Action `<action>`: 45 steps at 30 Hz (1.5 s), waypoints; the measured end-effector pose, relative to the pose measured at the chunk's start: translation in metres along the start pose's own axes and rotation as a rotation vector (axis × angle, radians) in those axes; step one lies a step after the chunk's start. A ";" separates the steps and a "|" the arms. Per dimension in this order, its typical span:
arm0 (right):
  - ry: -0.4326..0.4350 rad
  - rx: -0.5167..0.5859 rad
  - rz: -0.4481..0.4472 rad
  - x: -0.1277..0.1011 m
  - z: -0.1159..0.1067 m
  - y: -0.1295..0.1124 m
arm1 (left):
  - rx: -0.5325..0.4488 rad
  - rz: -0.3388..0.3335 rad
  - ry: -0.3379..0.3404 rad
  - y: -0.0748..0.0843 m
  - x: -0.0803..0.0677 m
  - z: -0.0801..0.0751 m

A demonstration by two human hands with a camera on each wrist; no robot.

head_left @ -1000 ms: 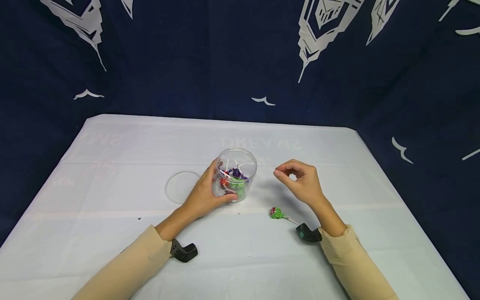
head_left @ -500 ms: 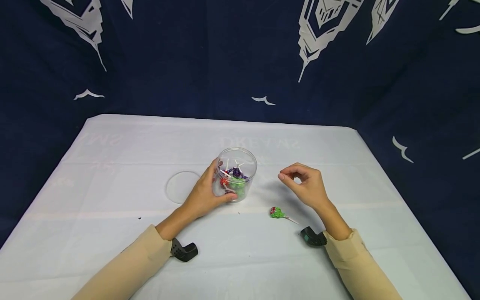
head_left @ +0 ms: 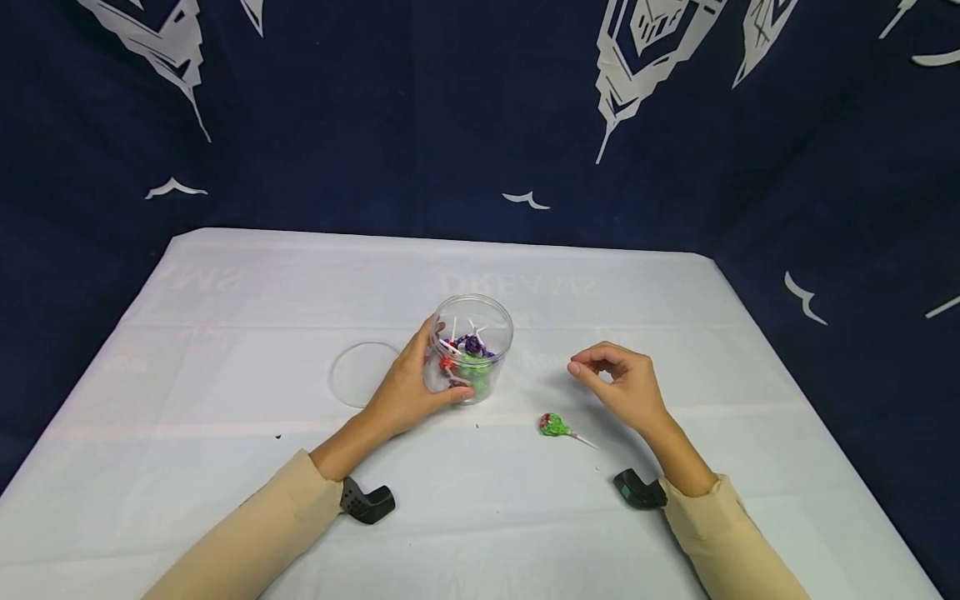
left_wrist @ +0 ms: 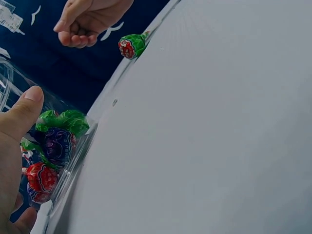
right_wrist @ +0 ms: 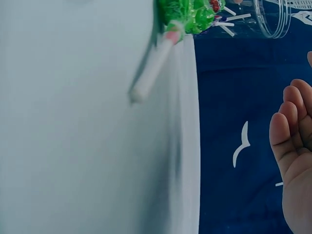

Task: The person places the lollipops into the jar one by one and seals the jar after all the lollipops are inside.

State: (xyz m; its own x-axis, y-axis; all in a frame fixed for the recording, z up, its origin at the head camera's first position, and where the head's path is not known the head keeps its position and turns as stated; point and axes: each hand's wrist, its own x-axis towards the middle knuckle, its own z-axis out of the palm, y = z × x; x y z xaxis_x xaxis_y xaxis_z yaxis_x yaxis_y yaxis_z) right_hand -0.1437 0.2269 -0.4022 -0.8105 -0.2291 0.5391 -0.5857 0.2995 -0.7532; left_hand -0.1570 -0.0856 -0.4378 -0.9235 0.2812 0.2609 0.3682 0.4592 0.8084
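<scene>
My left hand grips a clear plastic jar from its left side, thumb along the near wall. The jar stands without a lid, its mouth upward. Inside lie several wrapped lollipops, among them a purple one, a red one and a green one, with white sticks pointing up. A single green-and-red lollipop lies on the table to the right of the jar, stick toward the right. Above and right of it hovers my right hand, fingers loosely curled, with nothing visible in it.
A clear round lid lies flat to the left of the jar, partly behind the left hand. White cloth covers the table. A dark blue curtain with white prints hangs behind the far edge.
My right hand has drifted right and toward me, away from the jar, uncovering the stick of the loose lollipop. The left hand and jar stay in place.
</scene>
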 end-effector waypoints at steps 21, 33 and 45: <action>-0.011 0.014 0.029 -0.018 -0.004 0.000 | -0.003 0.023 0.006 0.000 0.000 0.002; -0.022 0.030 0.053 -0.026 -0.002 -0.004 | 0.004 0.021 0.006 -0.002 0.000 0.002; -0.032 0.021 0.059 -0.034 -0.003 -0.005 | -0.010 0.015 0.001 -0.001 0.000 0.001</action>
State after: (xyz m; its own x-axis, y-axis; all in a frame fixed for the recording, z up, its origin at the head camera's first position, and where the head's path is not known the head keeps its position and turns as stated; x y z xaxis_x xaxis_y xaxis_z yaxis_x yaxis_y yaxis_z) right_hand -0.1132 0.2363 -0.4161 -0.8425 -0.2413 0.4817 -0.5364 0.2935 -0.7913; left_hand -0.1575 -0.0851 -0.4392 -0.9179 0.2870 0.2740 0.3812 0.4461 0.8097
